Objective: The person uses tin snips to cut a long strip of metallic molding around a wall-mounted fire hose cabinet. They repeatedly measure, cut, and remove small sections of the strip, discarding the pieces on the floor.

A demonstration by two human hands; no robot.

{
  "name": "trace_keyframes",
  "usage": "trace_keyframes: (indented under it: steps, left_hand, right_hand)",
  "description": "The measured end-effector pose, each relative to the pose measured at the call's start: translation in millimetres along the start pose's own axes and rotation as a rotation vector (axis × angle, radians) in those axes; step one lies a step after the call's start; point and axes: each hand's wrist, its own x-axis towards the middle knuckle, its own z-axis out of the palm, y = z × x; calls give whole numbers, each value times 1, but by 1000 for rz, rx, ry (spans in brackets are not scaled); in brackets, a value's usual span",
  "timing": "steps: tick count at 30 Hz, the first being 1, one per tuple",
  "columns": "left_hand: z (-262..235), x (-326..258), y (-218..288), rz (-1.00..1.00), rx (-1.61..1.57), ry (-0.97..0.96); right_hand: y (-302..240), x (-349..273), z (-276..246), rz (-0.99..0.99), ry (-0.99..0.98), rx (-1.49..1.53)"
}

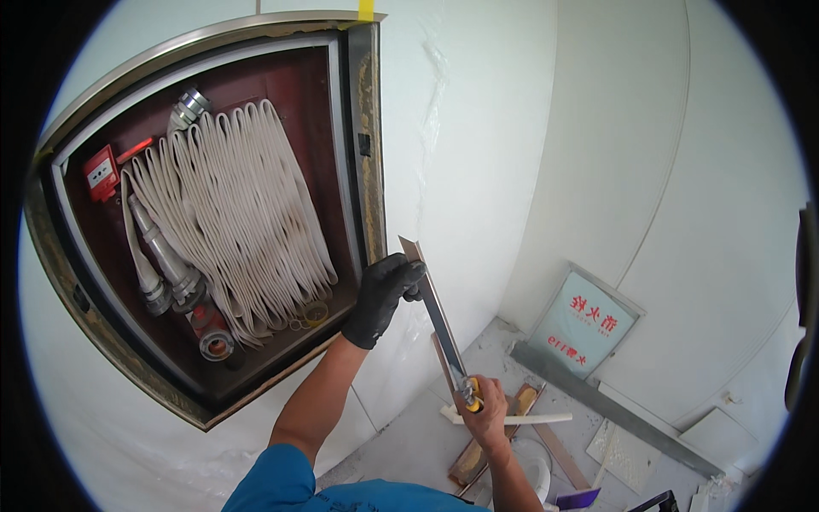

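Nearest, the right hand (488,411) is closing in a fist around a small yellow-handled tool (470,395), probably a knife or scraper, and pressing its tip against the lower part of a long metal strip (437,309). The strip is running diagonally up-left from that hand, tilted, not lying on anything. Higher up, the gloved left hand (383,295) is wrapping its fingers round the strip near its top end, steadying it just beside the right edge of the cabinet frame (368,145). The step looks like trimming or scraping along the strip while holding it in the air; the blade itself is too small to make out. Next move is probably needing a firm left grip and a steady draw of the tool along the strip, keeping the gloved fingers off the cutting line. Below the hands, a white bucket (531,461), a white bar (512,418) and wood offcuts are lying on the floor (409,444). Further off, the open wall cabinet is holding a folded white hose (235,213), metal nozzles (162,256) and a red alarm box (101,173). Farthest, a glass door panel (584,328) is leaning against the white wall (665,171), well apart from the hands.
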Motion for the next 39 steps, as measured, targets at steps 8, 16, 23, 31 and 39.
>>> trace_keyframes:
  steps: [8, 16, 23, 31, 39]
  left_hand:
    - [-1, 43, -4, 63, 170, 55]
    - [-9, 62, 3, 19, 345, -47]
    - [-28, 73, 7, -51, 244, 167]
    - [-70, 77, 14, 24, 229, 181]
    - [-93, 59, 20, 92, 203, 96]
  right_hand:
    - [35, 49, 11, 20, -126, 190]
    - [93, 85, 33, 51, -127, 269]
    - [99, 85, 38, 34, 122, 193]
    - [77, 59, 56, 513, 40, 874]
    - [71, 114, 78, 635, 281, 1048]
